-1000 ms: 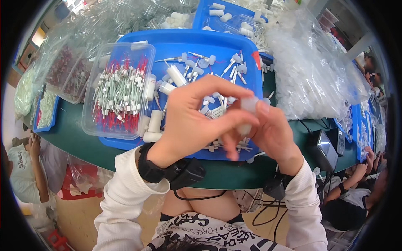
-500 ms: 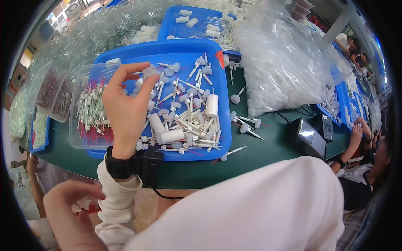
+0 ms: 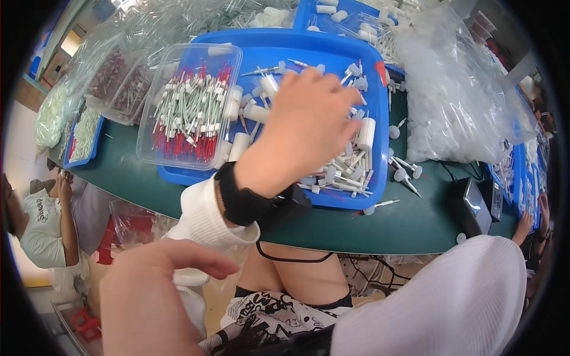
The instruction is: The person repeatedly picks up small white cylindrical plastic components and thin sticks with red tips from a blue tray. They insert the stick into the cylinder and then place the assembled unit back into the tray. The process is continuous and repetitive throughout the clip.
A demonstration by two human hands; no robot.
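My left hand (image 3: 312, 115), with a black band at the wrist, reaches over the blue tray (image 3: 261, 53). Its fingers are spread and bent down among the parts, and nothing shows in them. Thin white rods with translucent caps and red wire ends lie heaped around it. A white cylinder (image 3: 367, 134) stands beside the thumb. Close to the camera at lower left, my right hand (image 3: 157, 291) hangs in front of the table, one finger stretched to the right. No object shows in it; its other fingers are partly hidden.
A clear box (image 3: 145, 148) of wired rods overlaps the tray's left side. Capped rods (image 3: 401, 175) lie on the green table (image 3: 279, 234). A bag of white pieces (image 3: 451, 113) stands right, near a black device (image 3: 472, 204). Other people (image 3: 47, 222) sit at both sides.
My left hand has let go of a small translucent piece, opened and come down over the tray's parts. The view has swung left, so the table appears farther right. My right hand appears farther right.
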